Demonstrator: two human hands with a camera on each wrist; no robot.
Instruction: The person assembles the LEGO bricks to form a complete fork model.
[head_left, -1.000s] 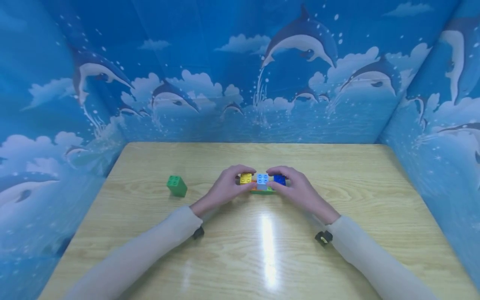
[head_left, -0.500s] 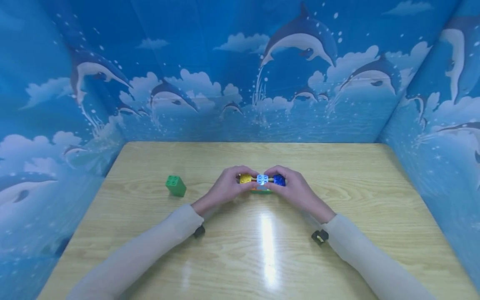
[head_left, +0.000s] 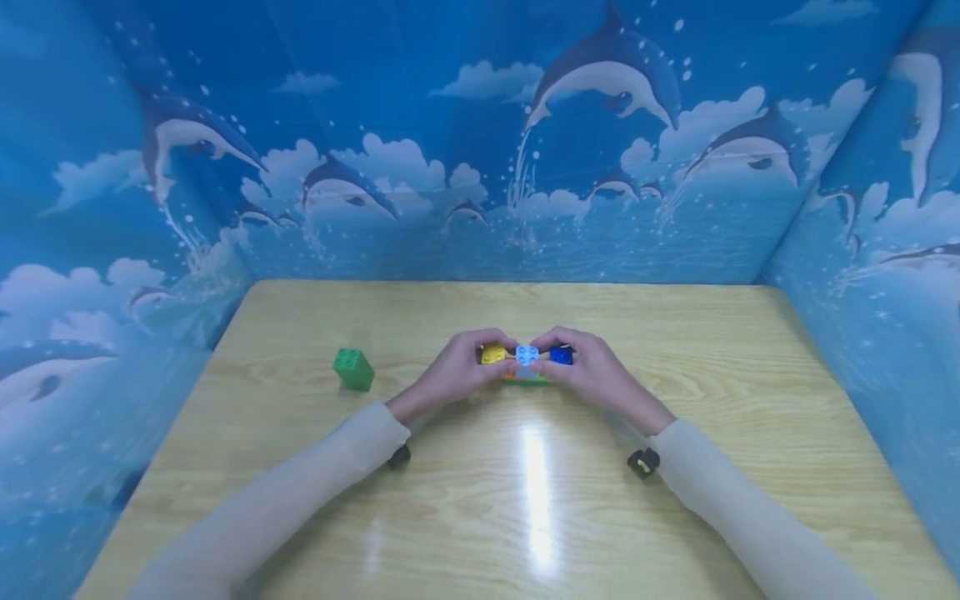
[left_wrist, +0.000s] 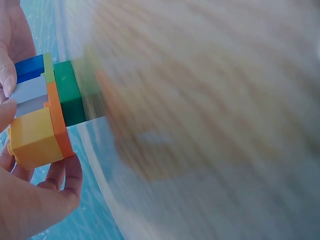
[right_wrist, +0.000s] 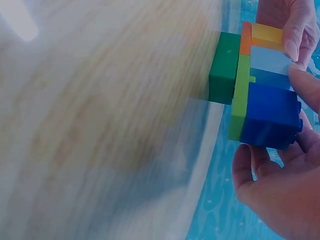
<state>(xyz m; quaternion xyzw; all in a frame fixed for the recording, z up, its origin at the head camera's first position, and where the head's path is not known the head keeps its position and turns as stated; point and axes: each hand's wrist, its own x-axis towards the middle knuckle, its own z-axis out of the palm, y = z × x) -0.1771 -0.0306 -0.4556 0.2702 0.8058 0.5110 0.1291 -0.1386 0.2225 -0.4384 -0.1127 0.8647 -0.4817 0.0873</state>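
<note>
A small toy-brick build stands on the table in the head view. Its base is a green brick, topped by an orange brick and a lime-green brick side by side. A yellow brick sits on the orange, and a dark blue brick on the lime-green. Between them is a light blue brick, pinched from the left by my left hand and from the right by my right hand. Lower fingers curl below the overhanging ends in both wrist views.
A separate tall green brick stands on the wooden table, left of my left hand. Dolphin-print blue cloth walls the back and both sides. A dark wrist device sits near the right cuff.
Both hands' fingertips have come inward, closing onto the light blue brick from either side. The standing green brick has stayed put; the view shifts slightly.
</note>
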